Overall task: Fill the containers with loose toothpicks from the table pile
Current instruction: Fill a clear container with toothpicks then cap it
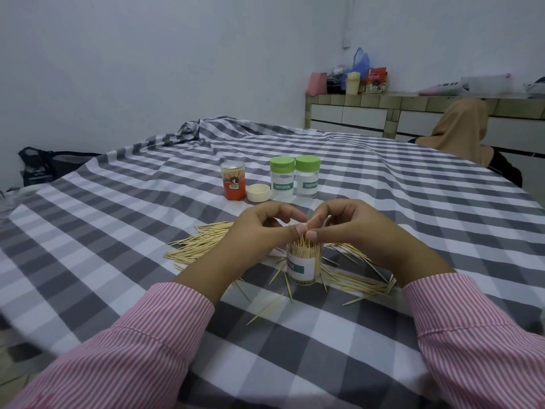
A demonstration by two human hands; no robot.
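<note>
A small bundle of toothpicks (310, 224) is pinched upright between the right hand (351, 228) and the left hand (265, 231), directly above the open jar (303, 262). The jar is seen packed nearly full, standing between the two loose piles (200, 243). Straight down is judged the needed path.

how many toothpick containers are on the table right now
4: an open clear one under the hands, two green-lidded ones side by side behind, and an orange one to their left.
</note>
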